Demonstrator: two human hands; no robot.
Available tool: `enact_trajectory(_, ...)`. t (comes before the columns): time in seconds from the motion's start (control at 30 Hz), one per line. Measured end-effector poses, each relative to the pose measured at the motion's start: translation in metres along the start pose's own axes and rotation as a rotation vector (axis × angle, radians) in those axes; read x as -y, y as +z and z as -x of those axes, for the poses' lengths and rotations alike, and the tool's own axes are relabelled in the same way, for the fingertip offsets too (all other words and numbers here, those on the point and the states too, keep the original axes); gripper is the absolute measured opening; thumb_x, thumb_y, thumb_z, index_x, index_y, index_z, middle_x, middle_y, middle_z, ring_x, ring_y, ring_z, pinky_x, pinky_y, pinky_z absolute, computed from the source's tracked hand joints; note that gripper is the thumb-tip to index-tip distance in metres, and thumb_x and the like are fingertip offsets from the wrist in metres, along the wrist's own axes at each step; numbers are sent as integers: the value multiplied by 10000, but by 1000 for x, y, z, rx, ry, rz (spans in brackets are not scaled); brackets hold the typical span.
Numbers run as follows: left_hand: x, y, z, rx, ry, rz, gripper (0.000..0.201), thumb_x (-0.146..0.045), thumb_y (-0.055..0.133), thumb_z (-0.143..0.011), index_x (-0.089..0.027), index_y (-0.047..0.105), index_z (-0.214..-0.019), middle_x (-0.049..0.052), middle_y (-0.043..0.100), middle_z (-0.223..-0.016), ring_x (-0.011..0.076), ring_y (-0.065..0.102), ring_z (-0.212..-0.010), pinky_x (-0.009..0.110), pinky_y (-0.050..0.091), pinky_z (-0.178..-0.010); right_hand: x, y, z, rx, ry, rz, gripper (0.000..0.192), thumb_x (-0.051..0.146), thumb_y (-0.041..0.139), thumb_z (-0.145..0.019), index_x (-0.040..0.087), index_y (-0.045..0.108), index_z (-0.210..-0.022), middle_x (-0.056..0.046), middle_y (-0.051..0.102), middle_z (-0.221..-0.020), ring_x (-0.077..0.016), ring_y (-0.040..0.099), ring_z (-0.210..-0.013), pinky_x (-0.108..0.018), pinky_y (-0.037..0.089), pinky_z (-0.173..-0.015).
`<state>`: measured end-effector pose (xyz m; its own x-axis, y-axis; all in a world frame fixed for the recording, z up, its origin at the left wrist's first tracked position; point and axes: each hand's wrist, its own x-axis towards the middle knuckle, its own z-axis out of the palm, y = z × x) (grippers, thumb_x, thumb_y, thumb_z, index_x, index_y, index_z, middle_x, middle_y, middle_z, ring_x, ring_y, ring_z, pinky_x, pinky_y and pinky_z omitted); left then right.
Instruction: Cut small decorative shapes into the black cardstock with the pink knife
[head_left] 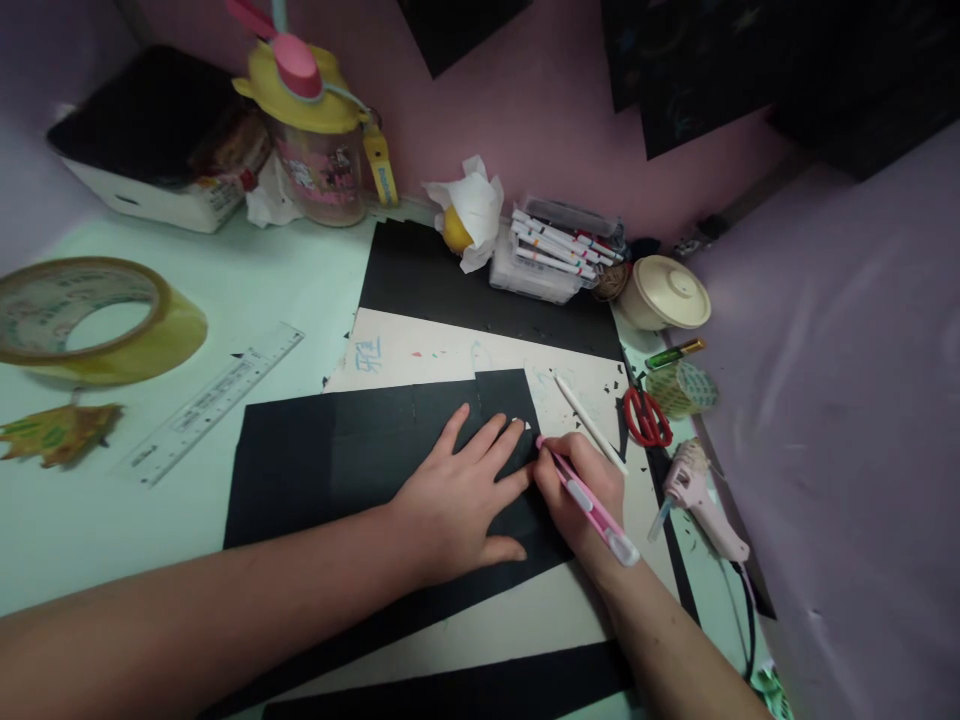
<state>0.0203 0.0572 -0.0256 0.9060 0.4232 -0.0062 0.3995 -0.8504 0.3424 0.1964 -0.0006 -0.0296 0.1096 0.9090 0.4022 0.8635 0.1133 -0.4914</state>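
My left hand (465, 495) lies flat with spread fingers on a sheet of black paper (360, 450), pressing it against the table. In my right hand (585, 485) is a pink utility knife (592, 510), gripped like a pen. Its tip end meets the right edge of the black paper, close to my left fingertips; the blade itself is hidden. Under the black sheet lies a pale board (435, 345) with blue marker writing. Small white scraps show near my left fingers. A white pen (589, 420) rests on the board just beyond my right hand.
At right are red-handled scissors (649, 415), a tape roll (682, 388) and a pink glue gun (701, 500) with its cord. A ruler (217, 400) and a large tape roll (105, 320) lie left. Along the wall stand a yellow-lidded cup (315, 150) and a marker box (555, 250).
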Motion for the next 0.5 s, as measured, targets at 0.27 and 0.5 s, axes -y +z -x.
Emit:
enact_trajectory(0.27,1,-1,-1,0,-2,4,731,-696,486,-844,-219,451,-1396,180,256,-1552,366,206,-1439,613,44,-1135,0,1,2,-25,-7,4,90,175,554,-855,215,588,-781,18,605,-622,-120,551,-518,-240,439,-534)
enact_trajectory(0.5,1,0,0,-13,-1,1,721,-706,484,-837,-232,467,-1380,173,221,-1565,374,139,-1455,610,47,-1132,0,1,2,-31,51,-41,58,182,578,-853,211,585,-803,13,644,-682,-122,588,-570,-232,460,-569)
